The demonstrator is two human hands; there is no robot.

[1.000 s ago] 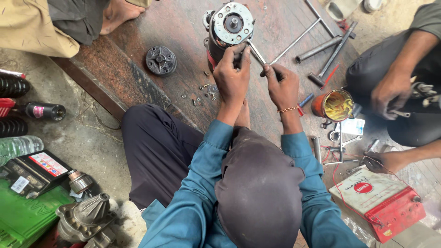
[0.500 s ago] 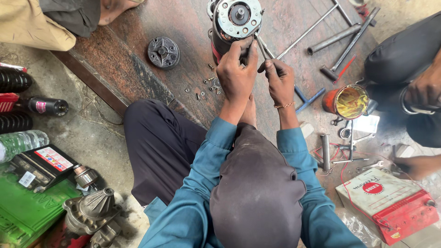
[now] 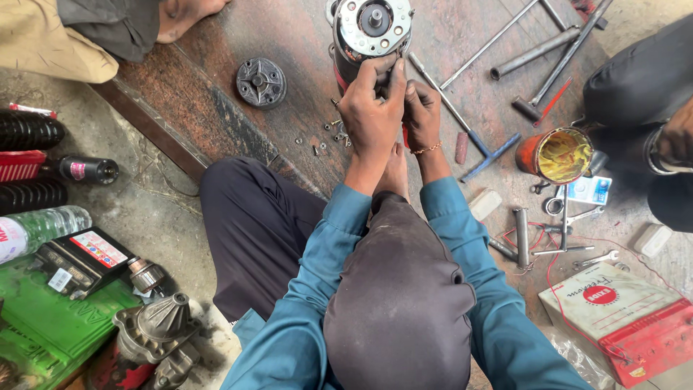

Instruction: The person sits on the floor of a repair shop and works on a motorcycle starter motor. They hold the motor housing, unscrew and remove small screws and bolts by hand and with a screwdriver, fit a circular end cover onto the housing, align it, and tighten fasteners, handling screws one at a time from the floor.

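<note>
Both hands are up on the round grey metal motor housing with its silver end plate [image 3: 370,29], which stands upright at the top of the rust-brown metal surface [image 3: 216,108]. The left hand [image 3: 372,108] has its grip clenched on the lower rim of the housing, fingers curled over the edge. The right hand [image 3: 422,112] presses in just beside it, grip clenched at the same spot; what it pinches is hidden behind the fingers. A scatter of small screws and nuts [image 3: 328,137] lies just left of the wrists. A dark round cast cover plate [image 3: 261,81] sits apart to the left. To the right, a blue-handled T-shaped wrench [image 3: 476,144] lies near an open orange tin of yellow grease [image 3: 559,155].
</note>
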